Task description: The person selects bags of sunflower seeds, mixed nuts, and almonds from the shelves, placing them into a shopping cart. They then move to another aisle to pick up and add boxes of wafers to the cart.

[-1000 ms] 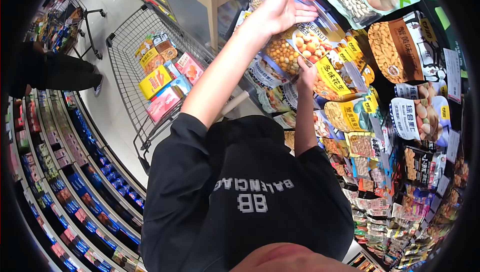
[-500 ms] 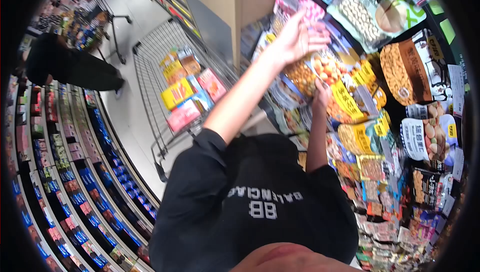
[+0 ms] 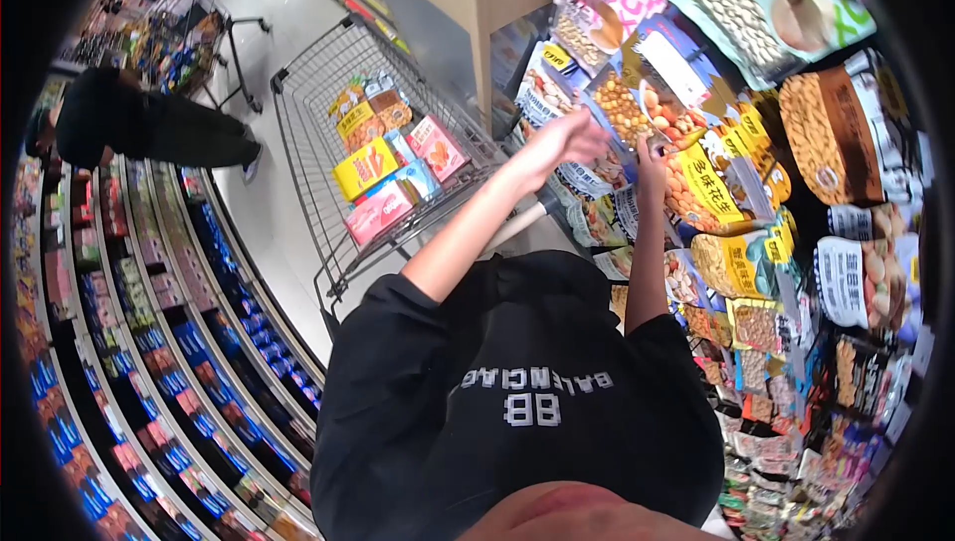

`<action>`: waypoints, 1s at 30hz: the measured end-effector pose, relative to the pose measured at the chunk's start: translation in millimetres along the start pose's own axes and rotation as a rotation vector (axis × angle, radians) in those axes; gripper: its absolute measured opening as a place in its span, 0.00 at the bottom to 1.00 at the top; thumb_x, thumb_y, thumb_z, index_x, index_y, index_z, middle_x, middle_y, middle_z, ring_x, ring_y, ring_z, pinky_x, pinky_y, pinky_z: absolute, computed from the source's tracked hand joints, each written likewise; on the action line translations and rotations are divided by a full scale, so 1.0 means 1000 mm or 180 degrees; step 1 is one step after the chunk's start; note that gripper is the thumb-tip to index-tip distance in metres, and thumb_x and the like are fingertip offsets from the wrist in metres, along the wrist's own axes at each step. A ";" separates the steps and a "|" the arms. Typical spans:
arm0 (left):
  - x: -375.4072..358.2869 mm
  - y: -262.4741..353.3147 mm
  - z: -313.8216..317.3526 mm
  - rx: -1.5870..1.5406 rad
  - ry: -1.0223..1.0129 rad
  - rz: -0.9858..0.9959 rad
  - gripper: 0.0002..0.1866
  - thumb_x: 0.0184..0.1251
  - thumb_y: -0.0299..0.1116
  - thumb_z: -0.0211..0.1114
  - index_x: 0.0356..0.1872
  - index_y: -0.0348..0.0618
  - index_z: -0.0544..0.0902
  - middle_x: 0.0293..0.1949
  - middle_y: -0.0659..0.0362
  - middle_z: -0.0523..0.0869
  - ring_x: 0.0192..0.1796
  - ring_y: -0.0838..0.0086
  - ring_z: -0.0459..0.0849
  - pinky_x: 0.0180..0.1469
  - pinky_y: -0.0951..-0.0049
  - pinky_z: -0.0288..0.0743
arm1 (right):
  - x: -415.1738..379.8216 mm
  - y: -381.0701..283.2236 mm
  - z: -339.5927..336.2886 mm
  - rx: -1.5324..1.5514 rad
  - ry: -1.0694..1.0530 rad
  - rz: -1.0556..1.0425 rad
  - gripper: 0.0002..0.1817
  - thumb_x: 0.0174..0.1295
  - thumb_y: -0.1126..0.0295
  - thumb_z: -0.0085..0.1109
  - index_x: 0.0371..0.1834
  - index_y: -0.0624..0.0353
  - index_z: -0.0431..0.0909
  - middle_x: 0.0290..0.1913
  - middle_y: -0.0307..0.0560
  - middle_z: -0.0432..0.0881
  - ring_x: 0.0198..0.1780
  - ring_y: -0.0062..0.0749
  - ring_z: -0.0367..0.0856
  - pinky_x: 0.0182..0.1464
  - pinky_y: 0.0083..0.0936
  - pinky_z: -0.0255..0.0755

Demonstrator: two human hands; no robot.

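My left hand is raised near the shelf display, its fingers apart and slightly blurred, with nothing in it. My right hand grips the lower edge of a blue-purple bag of mixed nuts, which has clear windows and a white label panel. That bag is tilted in front of the other packs. Just below and to the right of it lies a yellow bag of peanuts. A pink bag of nuts stands beyond it.
A wire shopping cart stands at my left, carrying several snack packs, among them a yellow box and a pink box. Stocked shelves curve along the left. Another person stands in the aisle near a second cart.
My left hand has drawn back from the top of the nut bag, down and to the left. More of the bag's front and its white label now shows. My right hand still holds it.
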State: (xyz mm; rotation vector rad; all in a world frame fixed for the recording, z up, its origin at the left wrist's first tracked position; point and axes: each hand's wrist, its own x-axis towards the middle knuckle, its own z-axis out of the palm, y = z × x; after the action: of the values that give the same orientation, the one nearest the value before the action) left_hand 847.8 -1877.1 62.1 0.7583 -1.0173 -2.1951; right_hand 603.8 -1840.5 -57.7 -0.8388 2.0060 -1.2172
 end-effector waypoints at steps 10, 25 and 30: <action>-0.219 -0.088 -0.029 0.4175 0.1346 -0.0021 0.25 0.63 0.42 0.63 0.60 0.49 0.71 0.60 0.52 0.74 0.61 0.55 0.72 0.64 0.54 0.63 | -0.113 -0.033 0.012 0.0279 -0.0495 -0.0799 0.12 0.65 0.72 0.60 0.48 0.64 0.75 0.43 0.42 0.80 0.45 0.22 0.78 0.48 0.21 0.71; -0.144 0.033 -0.274 0.2903 0.2781 -0.0010 0.13 0.65 0.41 0.59 0.33 0.41 0.82 0.29 0.52 0.86 0.32 0.55 0.85 0.35 0.62 0.76 | -0.204 -0.061 0.156 -0.2029 -0.2159 -0.1887 0.09 0.55 0.66 0.68 0.24 0.51 0.75 0.17 0.39 0.75 0.22 0.39 0.77 0.24 0.32 0.67; -0.080 -0.003 -0.487 0.4142 0.3418 -0.0195 0.16 0.62 0.45 0.60 0.35 0.40 0.83 0.34 0.46 0.86 0.37 0.53 0.85 0.39 0.57 0.78 | -0.199 -0.068 0.171 -0.2514 -0.2060 -0.1828 0.08 0.52 0.67 0.68 0.21 0.49 0.76 0.16 0.36 0.71 0.19 0.33 0.73 0.23 0.32 0.63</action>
State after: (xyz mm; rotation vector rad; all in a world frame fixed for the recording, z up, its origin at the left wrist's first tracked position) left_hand 1241.1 -2043.9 -185.4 2.1455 -1.6293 -0.5632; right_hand 868.6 -1795.7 -20.6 -1.9907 1.6957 -0.2459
